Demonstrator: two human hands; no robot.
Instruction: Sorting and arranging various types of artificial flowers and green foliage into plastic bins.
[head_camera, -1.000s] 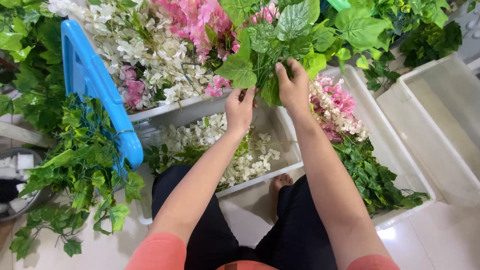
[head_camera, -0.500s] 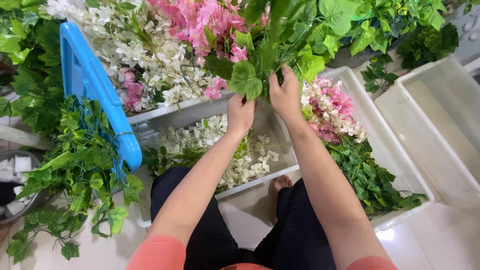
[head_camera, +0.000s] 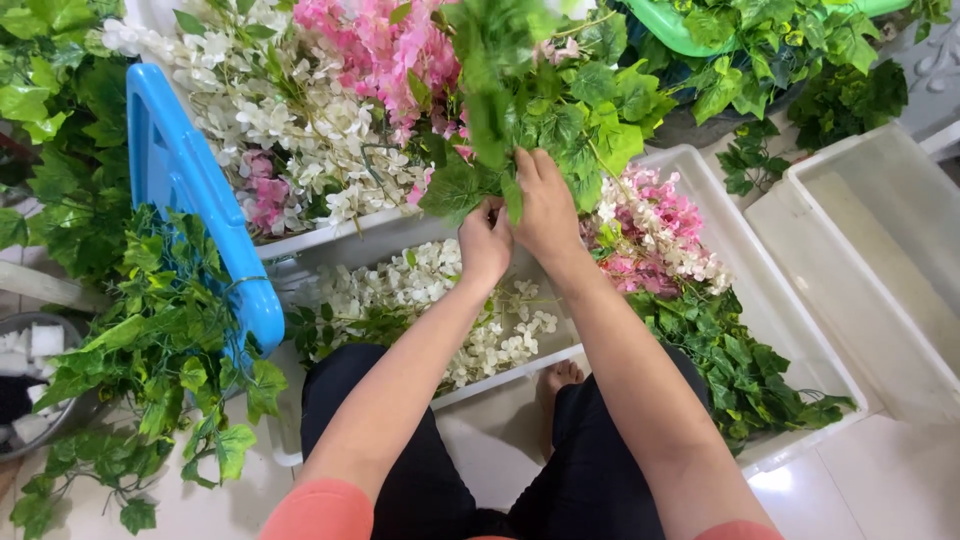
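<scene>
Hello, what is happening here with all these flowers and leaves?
A seated person is handling artificial greenery. Both hands are raised together: the left hand and the right hand grip a bunch of green leafy stems at its base, holding it above a white tray. That tray holds white blossoms, pink and white blossoms and more leaves. A blue plastic basket draped with green vines stands at the left, and an empty white bin sits at the right.

Bright green leafy plastic sprig (head_camera: 520, 110), pale white small-petalled blossoms (head_camera: 470, 320) in a white plastic tray (head_camera: 790, 330), pink-and-cream flower cluster (head_camera: 650, 230), glossy sky-blue plastic crate edge (head_camera: 185, 190), black trousers (head_camera: 390, 440), coral-orange sleeves (head_camera: 320, 510).
</scene>
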